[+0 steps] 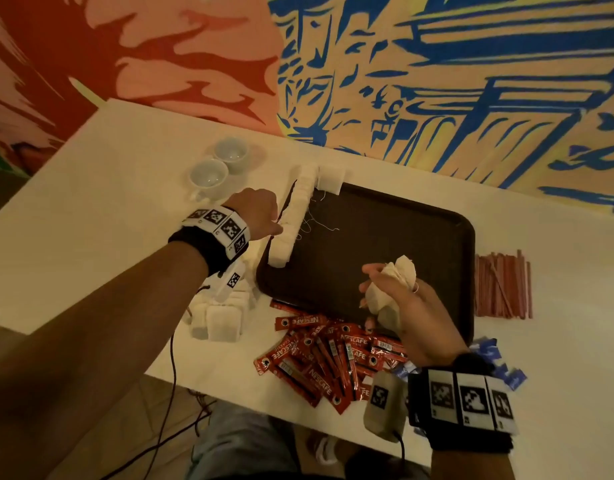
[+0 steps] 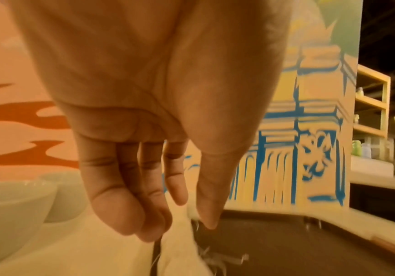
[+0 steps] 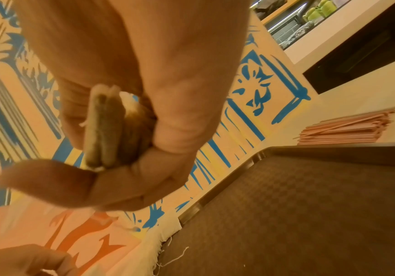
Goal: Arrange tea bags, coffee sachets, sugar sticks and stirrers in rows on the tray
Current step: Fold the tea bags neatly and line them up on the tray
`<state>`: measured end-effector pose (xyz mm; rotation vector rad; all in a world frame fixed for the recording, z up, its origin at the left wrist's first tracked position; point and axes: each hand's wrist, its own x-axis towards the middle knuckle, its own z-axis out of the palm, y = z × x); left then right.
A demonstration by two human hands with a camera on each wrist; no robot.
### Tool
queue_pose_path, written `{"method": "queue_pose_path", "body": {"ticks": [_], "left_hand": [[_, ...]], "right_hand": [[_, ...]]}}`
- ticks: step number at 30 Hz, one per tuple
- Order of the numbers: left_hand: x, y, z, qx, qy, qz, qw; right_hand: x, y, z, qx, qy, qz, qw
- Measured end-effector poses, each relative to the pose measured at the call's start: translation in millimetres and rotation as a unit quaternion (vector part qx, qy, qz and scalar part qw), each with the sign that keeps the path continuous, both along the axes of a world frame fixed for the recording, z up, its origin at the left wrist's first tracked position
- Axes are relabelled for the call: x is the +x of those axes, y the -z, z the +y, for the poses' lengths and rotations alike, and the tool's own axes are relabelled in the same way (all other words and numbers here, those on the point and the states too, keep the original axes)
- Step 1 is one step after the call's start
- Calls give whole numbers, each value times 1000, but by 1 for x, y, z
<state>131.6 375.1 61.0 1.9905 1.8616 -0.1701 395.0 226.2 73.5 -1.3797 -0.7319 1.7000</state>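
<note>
Along the tray's (image 1: 385, 233) left rim, our left hand (image 1: 258, 211) steadies the row of tea bags (image 1: 293, 216) with straight fingers, gripping nothing, likely squaring the line. Nearer us off the tray's near edge, coffee sachets (image 1: 319, 358) reading NESCAFE wait on the tabletop (image 1: 118, 174). Over the tray, our right hand (image 1: 402, 306) clutches a bunch of tea bags (image 1: 400, 273), presumably next to lay. Stirrers (image 1: 503, 285) lie right of the tray.

The tray (image 1: 402, 237) is dark brown, probably plastic, with a matt, fine checkered texture. The tea bags (image 1: 291, 220) are soft white paper with thin threads. The coffee sachets (image 1: 319, 358) are glossy red foil. The cups (image 1: 208, 174) look like smooth, shiny ceramic. The table (image 1: 108, 168) is smooth and pale.
</note>
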Motion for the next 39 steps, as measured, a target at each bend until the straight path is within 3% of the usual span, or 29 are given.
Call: {"method": "queue_pose_path", "body": {"ticks": [5, 11, 17, 23, 31, 39], "left_hand": [[2, -42, -47, 6, -18, -185, 983], [28, -88, -118, -6, -2, -364, 931], [48, -108, -145, 31, 22, -416, 909], [66, -115, -164, 63, 17, -464, 883], [67, -114, -177, 76, 47, -479, 873], [60, -115, -179, 88, -5, -528, 844]], "right_hand": [[-4, -19, -16, 8, -18, 147, 989], [-12, -47, -24, 61, -50, 115, 990], [-17, -71, -30, 105, -62, 69, 990], [-21, -83, -41, 158, 5, 27, 987], [-23, -85, -58, 212, 19, 6, 977], [-25, -82, -60, 238, 52, 10, 970]]}}
